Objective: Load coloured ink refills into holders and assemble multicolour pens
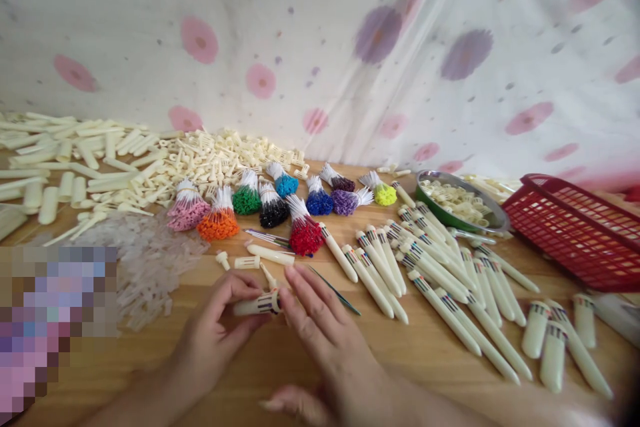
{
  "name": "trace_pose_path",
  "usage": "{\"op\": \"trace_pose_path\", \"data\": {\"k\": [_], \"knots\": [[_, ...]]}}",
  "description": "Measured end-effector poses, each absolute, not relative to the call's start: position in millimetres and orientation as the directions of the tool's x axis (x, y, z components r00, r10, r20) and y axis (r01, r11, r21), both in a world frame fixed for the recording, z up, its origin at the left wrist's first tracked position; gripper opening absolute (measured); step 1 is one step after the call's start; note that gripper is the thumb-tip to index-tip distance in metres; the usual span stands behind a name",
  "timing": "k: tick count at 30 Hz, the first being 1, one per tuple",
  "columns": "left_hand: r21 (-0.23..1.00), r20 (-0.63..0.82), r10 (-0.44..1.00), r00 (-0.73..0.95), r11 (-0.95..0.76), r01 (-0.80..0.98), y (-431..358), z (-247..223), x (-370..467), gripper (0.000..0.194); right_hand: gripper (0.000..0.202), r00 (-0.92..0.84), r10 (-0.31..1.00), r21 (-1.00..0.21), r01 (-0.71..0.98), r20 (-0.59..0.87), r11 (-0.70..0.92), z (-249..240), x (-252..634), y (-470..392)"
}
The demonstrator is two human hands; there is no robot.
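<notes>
My left hand (227, 310) pinches a short cream multicolour pen barrel (255, 305) with dark sliders in its slots. Against the barrel's right end rest the fingertips of my right hand (325, 327); its fingers are stretched out and its thumb stands apart. Just beyond the hands lie a slotted cream sleeve (247, 262), a small cream cap (223, 260), a longer cream tube (271, 254) and a pointed cream piece (269, 275). A few thin refills (267, 238) lie behind these, beside a bundle of red-tipped refills (306, 233).
Bundles of coloured refills (247, 195) stand across the middle. Cream pen parts (215, 160) are heaped at back left, clear plastic pieces (150, 260) nearer. Multicolour pens (440, 267) lie right, before a metal bowl (463, 203) and red basket (575, 233). A patterned sheet (320, 27) hangs behind.
</notes>
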State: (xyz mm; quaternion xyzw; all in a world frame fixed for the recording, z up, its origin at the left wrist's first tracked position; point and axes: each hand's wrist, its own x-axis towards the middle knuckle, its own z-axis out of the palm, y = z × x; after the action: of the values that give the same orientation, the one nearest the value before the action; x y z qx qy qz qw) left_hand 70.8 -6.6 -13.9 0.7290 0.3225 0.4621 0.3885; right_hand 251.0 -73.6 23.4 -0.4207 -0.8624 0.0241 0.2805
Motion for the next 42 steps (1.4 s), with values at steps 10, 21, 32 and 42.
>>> {"op": "trace_pose_path", "data": {"k": [10, 21, 32, 42], "knots": [[0.873, 0.423, 0.844, 0.33, -0.477, 0.101, -5.5, -12.9, 66.2, 0.019, 0.027, -0.2, 0.883, -0.387, 0.842, 0.424, 0.377, 16.1, 283.9, -59.2], [0.888, 0.402, 0.865, 0.3, -0.449, 0.104, 0.3, -17.2, 63.6, 0.018, 0.012, -0.189, 0.959, 0.069, 0.982, 0.212, 0.178, -12.6, 300.1, -31.2], [0.819, 0.439, 0.847, 0.3, -0.515, 0.253, -2.3, -16.4, 65.4, 0.014, 0.009, -0.114, 0.896, -0.661, 0.636, 0.43, 0.398, 32.2, 271.5, -68.9], [0.787, 0.483, 0.815, 0.32, -0.565, 0.25, -2.8, -16.9, 66.9, 0.016, 0.009, -0.131, 0.916, -0.656, 0.66, 0.379, 0.366, 29.3, 262.7, -66.3]]}}
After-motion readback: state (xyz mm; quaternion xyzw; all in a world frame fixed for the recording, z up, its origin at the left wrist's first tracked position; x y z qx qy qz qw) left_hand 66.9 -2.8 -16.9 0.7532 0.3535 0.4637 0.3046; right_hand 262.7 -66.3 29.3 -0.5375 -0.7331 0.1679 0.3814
